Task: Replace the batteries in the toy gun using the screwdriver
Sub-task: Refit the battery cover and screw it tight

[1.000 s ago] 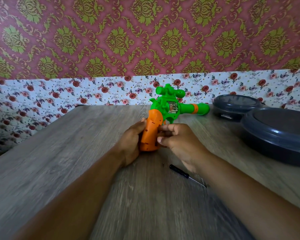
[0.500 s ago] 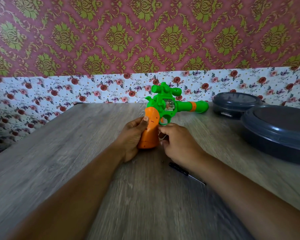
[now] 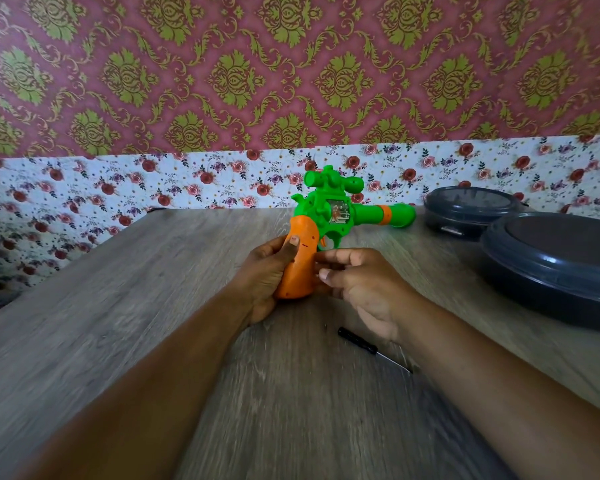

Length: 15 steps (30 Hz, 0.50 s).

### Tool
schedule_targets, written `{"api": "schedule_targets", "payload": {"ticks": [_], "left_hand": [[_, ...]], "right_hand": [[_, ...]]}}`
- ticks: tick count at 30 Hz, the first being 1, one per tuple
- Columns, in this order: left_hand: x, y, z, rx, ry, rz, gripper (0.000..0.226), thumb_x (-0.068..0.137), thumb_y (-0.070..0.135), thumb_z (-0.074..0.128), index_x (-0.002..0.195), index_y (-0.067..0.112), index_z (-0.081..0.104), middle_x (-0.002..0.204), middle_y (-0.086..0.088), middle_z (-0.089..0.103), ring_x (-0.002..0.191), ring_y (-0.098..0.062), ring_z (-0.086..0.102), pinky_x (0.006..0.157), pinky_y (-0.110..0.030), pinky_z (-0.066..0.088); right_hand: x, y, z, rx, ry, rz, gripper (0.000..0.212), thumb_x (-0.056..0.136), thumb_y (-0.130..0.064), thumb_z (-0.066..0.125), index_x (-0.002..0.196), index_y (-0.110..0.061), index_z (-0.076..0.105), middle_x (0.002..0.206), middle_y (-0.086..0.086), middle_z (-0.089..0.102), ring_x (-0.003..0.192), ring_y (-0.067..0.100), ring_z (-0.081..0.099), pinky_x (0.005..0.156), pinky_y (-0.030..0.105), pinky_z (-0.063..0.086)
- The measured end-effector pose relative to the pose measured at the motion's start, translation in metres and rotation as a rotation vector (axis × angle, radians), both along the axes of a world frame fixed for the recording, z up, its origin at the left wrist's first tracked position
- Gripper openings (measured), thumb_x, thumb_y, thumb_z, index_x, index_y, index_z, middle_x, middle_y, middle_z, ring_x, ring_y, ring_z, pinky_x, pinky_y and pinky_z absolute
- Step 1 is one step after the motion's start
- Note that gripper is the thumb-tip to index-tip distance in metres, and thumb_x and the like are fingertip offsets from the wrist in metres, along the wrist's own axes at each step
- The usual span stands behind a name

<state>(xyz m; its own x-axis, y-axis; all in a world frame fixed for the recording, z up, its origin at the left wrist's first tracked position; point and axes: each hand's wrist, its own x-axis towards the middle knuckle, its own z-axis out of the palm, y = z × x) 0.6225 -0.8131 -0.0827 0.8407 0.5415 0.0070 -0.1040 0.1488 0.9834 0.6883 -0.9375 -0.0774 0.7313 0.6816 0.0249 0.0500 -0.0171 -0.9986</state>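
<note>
Wooden table (image 3: 118, 323) fills view. Two dark grey lidded containers (image 3: 555, 268) at right edge, near wall. Toy gun (image 3: 329, 220) upright at table centre, barrel pointing right. Left hand (image 3: 267, 275) wrapped round orange grip, thumb on top. Right hand (image 3: 368, 285) beside grip, fingertips touching it, fingers loosely curled, nothing clamped. Screwdriver (image 3: 368, 348) flat on table under right wrist, untouched.

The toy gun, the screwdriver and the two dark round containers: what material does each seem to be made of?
Toy gun: moulded plastic, glossy green body and orange grip, with a clear window in its side.
Screwdriver: black handle, probably plastic; thin shaft that glints, likely metal.
Near container and far container: dark grey, smooth with soft highlights, apparently plastic.
Table: grey wood grain, possibly laminate.
</note>
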Motion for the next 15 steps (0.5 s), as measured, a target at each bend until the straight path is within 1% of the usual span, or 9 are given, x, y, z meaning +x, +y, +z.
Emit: {"api": "schedule_targets", "payload": {"ticks": [2,4,5,6,7,8,10,12,15], "left_hand": [[-0.001,0.0,0.0,0.001,-0.009,-0.016,0.04,0.096,0.028,0.046,0.13,0.008,0.051,0.11,-0.011,0.066,0.093,-0.022,0.065,0.07,-0.032,0.059],[-0.001,0.001,-0.002,-0.019,-0.012,-0.017,0.042,0.096,0.028,0.046,0.132,0.007,0.05,0.115,-0.015,0.065,0.098,-0.025,0.064,0.078,-0.037,0.057],[-0.001,0.002,-0.003,-0.037,-0.013,-0.016,0.043,0.096,0.029,0.045,0.133,0.006,0.048,0.116,-0.016,0.064,0.099,-0.026,0.064,0.08,-0.039,0.055],[-0.001,0.002,-0.003,-0.061,-0.015,-0.017,0.042,0.097,0.029,0.044,0.132,0.006,0.047,0.113,-0.016,0.065,0.097,-0.025,0.064,0.08,-0.039,0.054],[-0.002,0.002,-0.003,-0.083,-0.02,-0.022,0.04,0.098,0.028,0.042,0.131,0.006,0.047,0.108,-0.015,0.065,0.093,-0.024,0.065,0.078,-0.038,0.053],[-0.002,0.002,-0.003,-0.101,-0.027,-0.029,0.039,0.099,0.028,0.039,0.131,0.007,0.046,0.104,-0.013,0.066,0.091,-0.023,0.064,0.077,-0.038,0.052],[-0.002,0.003,-0.003,-0.124,-0.04,-0.045,0.039,0.101,0.028,0.033,0.131,0.007,0.046,0.1,-0.013,0.066,0.091,-0.023,0.064,0.078,-0.038,0.051],[-0.003,0.002,-0.002,-0.138,-0.048,-0.05,0.041,0.102,0.028,0.029,0.132,0.006,0.047,0.1,-0.013,0.066,0.092,-0.024,0.063,0.079,-0.038,0.051],[-0.002,0.001,-0.001,-0.172,-0.048,-0.048,0.044,0.102,0.03,0.029,0.134,0.005,0.045,0.101,-0.013,0.066,0.092,-0.024,0.064,0.077,-0.037,0.051]], "right_hand": [[0.001,-0.001,0.001,0.002,0.011,0.005,0.034,0.086,0.007,0.054,0.119,0.0,0.058,0.122,0.016,0.061,0.118,0.026,0.054,0.107,0.038,0.039],[0.001,-0.003,0.002,-0.03,-0.024,0.004,0.032,0.086,0.007,0.055,0.117,0.0,0.06,0.114,0.014,0.064,0.112,0.025,0.058,0.104,0.04,0.042],[0.001,-0.006,0.005,-0.061,-0.075,-0.005,0.03,0.085,0.006,0.056,0.115,0.0,0.06,0.105,0.011,0.065,0.104,0.024,0.06,0.098,0.037,0.047],[0.002,-0.009,0.009,-0.094,-0.146,-0.015,0.028,0.085,0.006,0.057,0.113,0.001,0.061,0.096,0.008,0.065,0.092,0.021,0.061,0.087,0.033,0.051],[0.004,-0.014,0.014,-0.128,-0.236,-0.019,0.025,0.085,0.005,0.058,0.109,0.002,0.063,0.088,0.005,0.064,0.08,0.017,0.06,0.076,0.03,0.051],[0.005,-0.019,0.019,-0.177,-0.34,-0.011,0.02,0.084,0.004,0.059,0.103,0.001,0.065,0.083,0.004,0.063,0.071,0.012,0.057,0.069,0.026,0.05],[0.006,-0.029,0.032,-0.309,-0.498,0.07,0.01,0.083,-0.001,0.063,0.091,-0.001,0.069,0.078,0.004,0.064,0.063,0.008,0.055,0.063,0.023,0.048],[0.002,-0.035,0.04,-0.42,-0.553,0.19,0.004,0.081,-0.003,0.066,0.083,-0.003,0.07,0.071,0.006,0.065,0.059,0.01,0.056,0.059,0.025,0.049],[-0.003,-0.037,0.043,-0.524,-0.645,0.255,0.004,0.078,-0.006,0.071,0.074,-0.007,0.072,0.062,0.002,0.066,0.053,0.008,0.056,0.056,0.023,0.048]]}}
